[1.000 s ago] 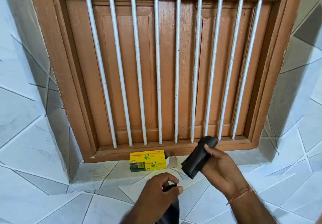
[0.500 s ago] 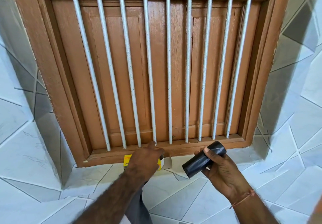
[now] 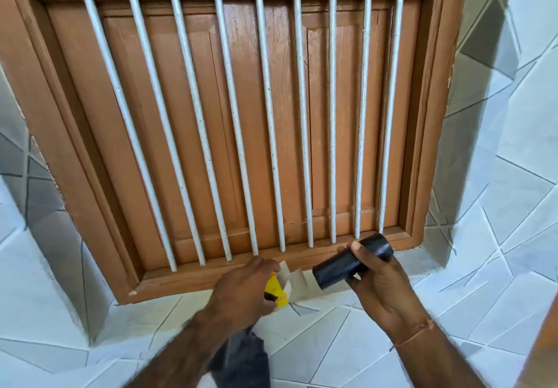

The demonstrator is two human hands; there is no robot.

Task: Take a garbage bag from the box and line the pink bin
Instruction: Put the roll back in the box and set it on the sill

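While the left hand (image 3: pixel 241 289) is gripping the yellow box (image 3: pixel 276 292) steady, right hand (image 3: pixel 377 285) fingers (image 3: pixel 356 248) are clamping the bag roll (image 3: pixel 351 262), likely for returning it.

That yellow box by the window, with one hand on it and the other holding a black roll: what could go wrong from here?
1. The left hand grips the yellow box with its flaps open; squeezing could crush the mouth the roll must pass.
2. The right hand pinches the black roll near one end, so it might slip or unroll.
3. A loose black bag hangs below the left arm; whether the hand holds it is hidden, so it could drop.
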